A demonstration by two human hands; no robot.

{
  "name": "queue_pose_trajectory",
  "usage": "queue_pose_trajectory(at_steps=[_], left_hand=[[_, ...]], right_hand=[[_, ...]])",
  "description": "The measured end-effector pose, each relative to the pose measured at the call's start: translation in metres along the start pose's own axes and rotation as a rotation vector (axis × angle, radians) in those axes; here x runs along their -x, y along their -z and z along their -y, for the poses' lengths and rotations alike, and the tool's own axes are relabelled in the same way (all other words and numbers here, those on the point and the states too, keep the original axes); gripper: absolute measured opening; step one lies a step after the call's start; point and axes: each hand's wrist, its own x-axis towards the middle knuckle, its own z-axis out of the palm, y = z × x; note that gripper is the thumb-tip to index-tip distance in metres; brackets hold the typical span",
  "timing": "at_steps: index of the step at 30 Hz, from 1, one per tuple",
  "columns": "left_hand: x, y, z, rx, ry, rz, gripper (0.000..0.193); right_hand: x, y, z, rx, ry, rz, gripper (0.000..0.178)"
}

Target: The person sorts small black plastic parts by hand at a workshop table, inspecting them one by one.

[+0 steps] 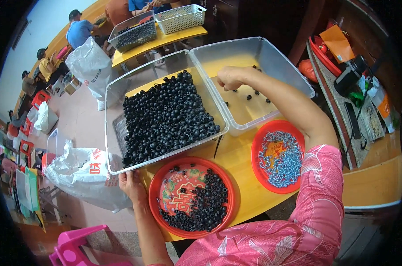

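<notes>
My right hand (232, 78) is over the right-hand clear plastic bin (272, 46), fingers curled closed. Whatever they may hold is hidden. A few black beads (249, 97) lie scattered on that bin's floor. My left hand (132, 187) grips the near left corner of the left-hand clear plastic bin (165, 163), its fingertips partly hidden there. A thick heap of round black pieces with holes (170, 115) fills much of this bin. Close to my left wrist stands a red round tray (154, 201) holding more black ring-like pieces (212, 199) and small dark bits.
A second red tray (255, 150) with small blue-grey pieces (283, 164) sits by my right elbow on the yellow table (249, 204). White sacks (83, 177) stand left, near a pink stool (72, 244). A cluttered ledge (329, 88) runs along the right. Other people work at the far side.
</notes>
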Motion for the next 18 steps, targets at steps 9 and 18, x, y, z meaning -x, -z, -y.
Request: queue_pose_trajectory(at_steps=[9, 18], left_hand=[[-0.004, -0.004, 0.008, -0.009, -0.015, 0.052, 0.011], [-0.002, -0.004, 0.004, 0.021, -0.019, 0.008, 0.004]], right_hand=[[-0.032, -0.083, -0.007, -0.154, 0.190, 0.211, 0.022], [0.067, 0.031, 0.005, -1.192, 0.056, 0.017, 0.027]])
